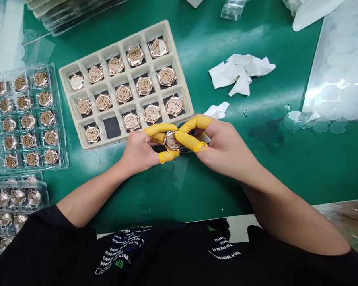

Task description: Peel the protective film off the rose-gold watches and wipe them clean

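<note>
Between my two hands, just below the front right of a beige tray [125, 43], is a rose-gold watch case [172, 141] with its printed back facing up. My left hand [143, 149], yellow cots on its fingertips, grips the case by its left and lower edge. The fingers of my right hand [216, 139], in yellow cots too, are closed at the case's right side, with the thumb lying on its back. Whether they also pinch something small is hidden. More watch cases lie back-up in the tray's compartments; one front-row compartment [112, 127] shows only its black pad.
Clear plastic trays [57, 119] of watch cases stand at the left. Crumpled white wipes [241, 73] lie right of the beige tray. Clear round films [331, 95] cover a sheet at the far right. Stacked trays [77, 16] sit at the back left.
</note>
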A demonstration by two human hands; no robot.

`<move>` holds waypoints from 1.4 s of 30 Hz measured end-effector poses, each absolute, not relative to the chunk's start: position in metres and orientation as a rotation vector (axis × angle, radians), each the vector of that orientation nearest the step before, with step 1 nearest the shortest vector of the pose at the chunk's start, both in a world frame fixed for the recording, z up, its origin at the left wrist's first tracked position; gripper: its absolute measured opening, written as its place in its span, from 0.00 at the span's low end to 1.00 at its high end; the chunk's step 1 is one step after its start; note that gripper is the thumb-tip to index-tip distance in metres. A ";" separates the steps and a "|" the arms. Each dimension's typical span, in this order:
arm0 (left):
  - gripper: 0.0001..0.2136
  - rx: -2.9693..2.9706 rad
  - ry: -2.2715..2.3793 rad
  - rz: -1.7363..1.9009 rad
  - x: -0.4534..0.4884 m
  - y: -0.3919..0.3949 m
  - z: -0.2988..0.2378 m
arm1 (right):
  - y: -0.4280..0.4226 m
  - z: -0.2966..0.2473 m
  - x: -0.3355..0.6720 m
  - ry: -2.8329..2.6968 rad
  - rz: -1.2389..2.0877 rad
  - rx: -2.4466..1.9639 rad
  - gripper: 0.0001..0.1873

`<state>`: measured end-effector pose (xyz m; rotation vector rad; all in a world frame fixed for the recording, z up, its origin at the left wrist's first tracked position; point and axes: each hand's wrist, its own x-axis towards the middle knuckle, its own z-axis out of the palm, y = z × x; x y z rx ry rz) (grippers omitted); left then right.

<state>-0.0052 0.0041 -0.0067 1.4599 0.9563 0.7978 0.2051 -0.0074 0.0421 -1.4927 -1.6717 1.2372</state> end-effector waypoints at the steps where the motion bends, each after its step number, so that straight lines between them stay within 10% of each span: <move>1: 0.26 1.458 0.956 0.797 -0.005 0.004 -0.007 | -0.008 0.042 0.205 -1.675 1.228 -1.495 0.08; 24: 0.25 1.451 0.985 0.780 -0.004 0.003 -0.002 | -0.009 0.044 0.200 -1.675 1.211 -1.496 0.08; 33: 0.24 1.449 1.035 0.760 -0.003 0.004 0.003 | 0.020 0.042 0.277 -2.057 0.612 -1.443 0.22; 42: 0.24 1.425 1.036 0.755 -0.003 0.004 0.002 | 0.028 0.032 0.283 -1.939 0.583 -1.655 0.03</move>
